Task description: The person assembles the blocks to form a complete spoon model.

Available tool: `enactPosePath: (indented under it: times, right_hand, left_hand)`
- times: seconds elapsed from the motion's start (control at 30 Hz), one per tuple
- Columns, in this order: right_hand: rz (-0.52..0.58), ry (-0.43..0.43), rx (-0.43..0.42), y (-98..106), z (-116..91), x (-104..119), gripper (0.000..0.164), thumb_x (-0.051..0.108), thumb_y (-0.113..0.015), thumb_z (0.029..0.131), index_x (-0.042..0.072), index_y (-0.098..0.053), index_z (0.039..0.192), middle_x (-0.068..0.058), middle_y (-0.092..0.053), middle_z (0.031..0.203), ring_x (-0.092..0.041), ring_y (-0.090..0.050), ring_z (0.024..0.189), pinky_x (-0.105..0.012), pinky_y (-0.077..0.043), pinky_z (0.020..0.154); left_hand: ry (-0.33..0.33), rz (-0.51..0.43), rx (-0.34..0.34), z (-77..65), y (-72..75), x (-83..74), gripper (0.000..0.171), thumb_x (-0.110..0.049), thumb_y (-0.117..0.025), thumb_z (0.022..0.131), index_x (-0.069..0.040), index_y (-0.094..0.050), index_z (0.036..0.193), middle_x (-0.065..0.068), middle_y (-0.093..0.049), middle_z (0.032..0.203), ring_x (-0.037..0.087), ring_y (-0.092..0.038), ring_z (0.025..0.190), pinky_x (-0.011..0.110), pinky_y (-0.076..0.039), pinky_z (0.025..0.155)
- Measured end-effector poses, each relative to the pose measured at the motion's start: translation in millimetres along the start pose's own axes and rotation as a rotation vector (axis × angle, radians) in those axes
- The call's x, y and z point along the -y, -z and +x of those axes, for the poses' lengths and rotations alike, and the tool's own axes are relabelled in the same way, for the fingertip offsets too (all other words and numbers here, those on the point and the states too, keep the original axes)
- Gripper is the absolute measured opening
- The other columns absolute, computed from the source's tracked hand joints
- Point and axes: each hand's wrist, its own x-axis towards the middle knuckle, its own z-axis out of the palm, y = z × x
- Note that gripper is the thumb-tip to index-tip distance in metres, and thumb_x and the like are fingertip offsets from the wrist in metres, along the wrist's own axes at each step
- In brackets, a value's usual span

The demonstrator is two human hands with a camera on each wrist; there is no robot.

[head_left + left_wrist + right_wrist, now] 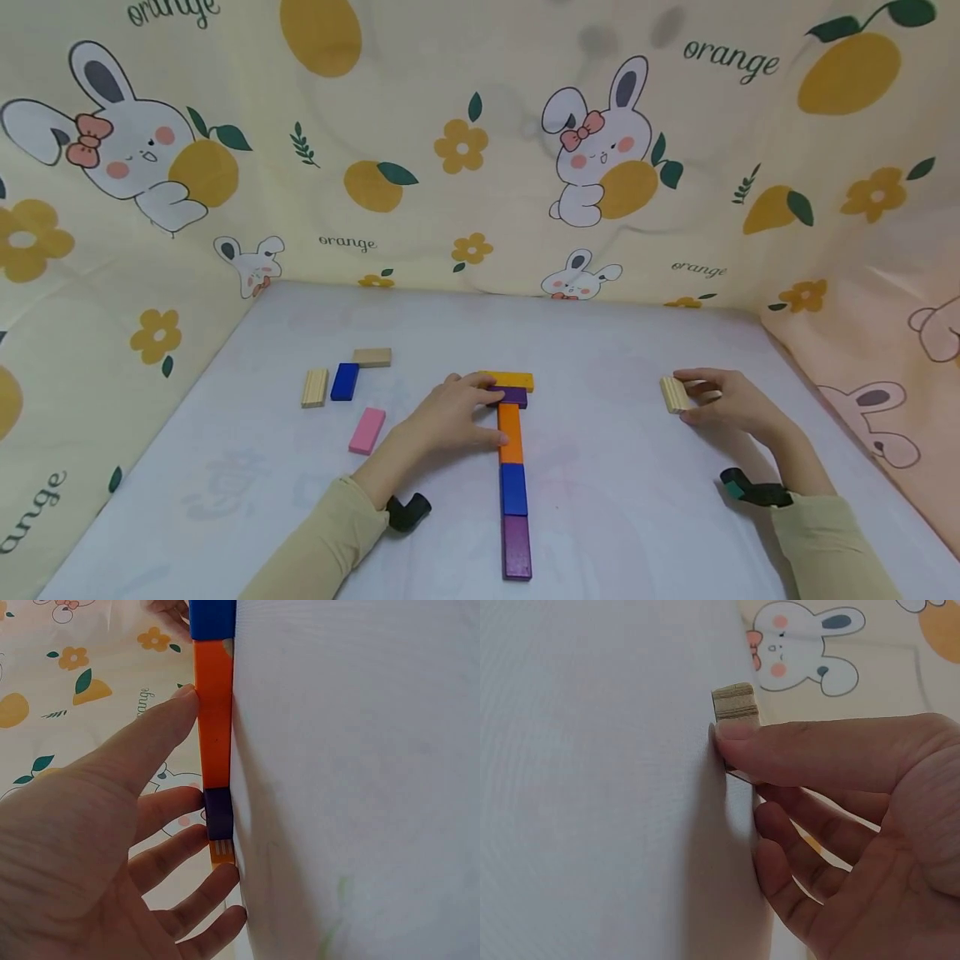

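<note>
A column of coloured blocks runs down the table's middle: an orange block (511, 433), a blue block (513, 489) and a purple block (516, 546) end to end. Across its far end lie a dark purple block (514, 397) and a yellow block (512, 381). My left hand (453, 412) rests against the column's left side. In the left wrist view its thumb touches the orange block (214, 712), and fingertips meet the dark purple block (219, 814). Off to the right, my right hand (738, 404) pinches a plain wooden block (674, 395) between thumb and fingers.
Left of the column lie two plain wooden blocks, one upright in view (315, 388) and one crosswise (372, 357), a blue block (345, 382) and a pink block (367, 431). Behind the white table (600, 500) hangs a patterned cloth (420, 108).
</note>
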Motion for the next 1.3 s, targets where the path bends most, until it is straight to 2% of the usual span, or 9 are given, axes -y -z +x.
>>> enactPosePath:
  times: [0.23, 0.43, 0.6, 0.73, 0.87, 1.03, 1.1, 1.3]
  right_hand:
    - [-0.002, 0.002, -0.015, -1, 2, 1, 0.069, 0.023, -0.083, 0.079, 0.003, -0.054, 0.138, -0.025, -0.054, 0.129, -0.041, -0.049, 0.114, -0.059, -0.041, 0.09]
    - [0.0, -0.014, -0.033, -4, 3, 7, 0.069, 0.025, -0.085, 0.077, 0.002, -0.056, 0.135, -0.024, -0.057, 0.125, -0.039, -0.052, 0.11, -0.05, -0.044, 0.087]
    - [0.008, -0.005, -0.043, -9, 6, 25, 0.071, 0.027, -0.086, 0.076, 0.004, -0.056, 0.136, -0.021, -0.058, 0.124, -0.036, -0.053, 0.11, -0.043, -0.046, 0.084]
    - [0.051, 0.007, -0.029, -19, 12, 51, 0.072, 0.028, -0.086, 0.075, 0.004, -0.056, 0.136, -0.019, -0.058, 0.126, -0.033, -0.053, 0.11, -0.036, -0.047, 0.081]
    - [0.043, 0.043, 0.006, -35, 28, 81, 0.071, 0.025, -0.088, 0.074, 0.003, -0.058, 0.134, -0.017, -0.06, 0.122, -0.031, -0.055, 0.108, -0.036, -0.048, 0.081]
    - [0.051, 0.073, 0.022, -56, 57, 112, 0.066, 0.018, -0.087, 0.074, 0.002, -0.059, 0.132, -0.016, -0.063, 0.119, -0.03, -0.058, 0.105, -0.037, -0.049, 0.082]
    - [0.073, 0.053, 0.015, -63, 68, 120, 0.065, 0.018, -0.086, 0.075, 0.004, -0.059, 0.133, -0.015, -0.062, 0.119, -0.029, -0.057, 0.104, -0.037, -0.048, 0.083]
    - [0.17, 0.001, -0.008, -78, 95, 130, 0.064, 0.015, -0.086, 0.075, 0.007, -0.06, 0.133, -0.014, -0.062, 0.116, -0.029, -0.055, 0.101, -0.035, -0.047, 0.083]
  left_hand:
    - [0.011, -0.002, 0.003, -0.8, 0.9, 1.5, 0.072, -0.058, -0.073, 0.081, -0.021, -0.057, 0.141, 0.003, -0.042, 0.151, 0.034, -0.04, 0.131, 0.051, -0.034, 0.106]
    - [0.003, -0.005, 0.015, -0.8, 1.6, 2.9, 0.072, -0.058, -0.073, 0.081, -0.021, -0.056, 0.141, 0.003, -0.04, 0.151, 0.038, -0.039, 0.133, 0.055, -0.03, 0.108]
    - [-0.004, -0.005, 0.012, -0.6, 0.6, 3.1, 0.073, -0.058, -0.073, 0.081, -0.02, -0.056, 0.141, 0.004, -0.041, 0.151, 0.036, -0.039, 0.133, 0.053, -0.03, 0.108]
    - [-0.008, -0.01, 0.001, -0.1, 0.4, 1.8, 0.071, -0.056, -0.073, 0.082, -0.02, -0.057, 0.141, 0.004, -0.041, 0.151, 0.036, -0.041, 0.131, 0.051, -0.033, 0.107]
    - [0.0, -0.015, 0.005, 0.1, 0.9, -0.3, 0.07, -0.056, -0.073, 0.082, -0.021, -0.057, 0.14, 0.003, -0.041, 0.151, 0.035, -0.041, 0.13, 0.05, -0.035, 0.106]
    - [-0.005, -0.012, 0.007, -0.4, 1.0, 0.5, 0.07, -0.056, -0.073, 0.082, -0.02, -0.057, 0.14, 0.003, -0.041, 0.151, 0.037, -0.041, 0.131, 0.053, -0.03, 0.109]
    - [-0.011, -0.01, 0.008, -0.1, 0.7, 1.3, 0.07, -0.056, -0.073, 0.082, -0.02, -0.057, 0.14, 0.003, -0.041, 0.151, 0.038, -0.04, 0.132, 0.055, -0.027, 0.11]
    - [-0.003, -0.011, 0.01, 2.0, -0.2, 1.5, 0.072, -0.058, -0.073, 0.081, -0.02, -0.058, 0.14, 0.003, -0.042, 0.15, 0.036, -0.041, 0.131, 0.053, -0.031, 0.108]
